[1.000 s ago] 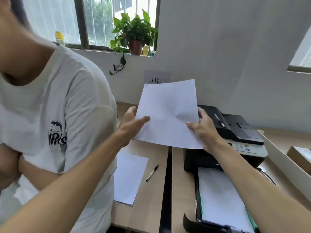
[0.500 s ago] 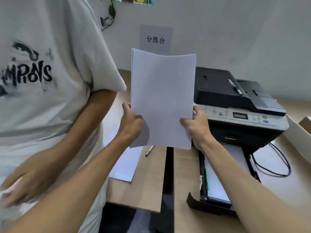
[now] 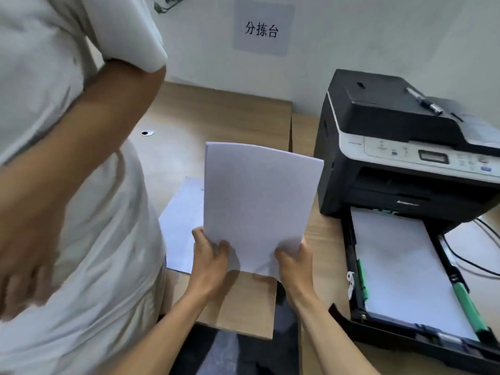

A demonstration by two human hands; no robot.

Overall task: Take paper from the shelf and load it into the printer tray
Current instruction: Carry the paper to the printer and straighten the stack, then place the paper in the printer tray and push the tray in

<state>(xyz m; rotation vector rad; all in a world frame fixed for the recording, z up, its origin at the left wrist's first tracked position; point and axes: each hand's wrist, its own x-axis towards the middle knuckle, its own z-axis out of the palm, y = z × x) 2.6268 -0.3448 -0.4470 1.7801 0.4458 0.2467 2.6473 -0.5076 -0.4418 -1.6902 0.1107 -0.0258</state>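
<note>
I hold a stack of white paper (image 3: 257,204) upright over the wooden desk, gripped at its bottom edge. My left hand (image 3: 209,262) pinches the lower left corner and my right hand (image 3: 293,262) pinches the lower right corner. To the right stands a black and white printer (image 3: 400,147). Its paper tray (image 3: 354,269) is pulled out toward me and holds white sheets (image 3: 400,266) between green guides.
A person in a white T-shirt (image 3: 81,239) stands close on my left, one arm hanging down. A loose sheet (image 3: 181,223) lies on the desk (image 3: 216,120) behind the stack. A pen (image 3: 424,100) rests on the printer lid. Black cables (image 3: 470,255) run right of the tray.
The view has tilted down and closer to the desk. I have lowered the paper stack from chest height toward the desk, and my hands have slid to its bottom edge.
</note>
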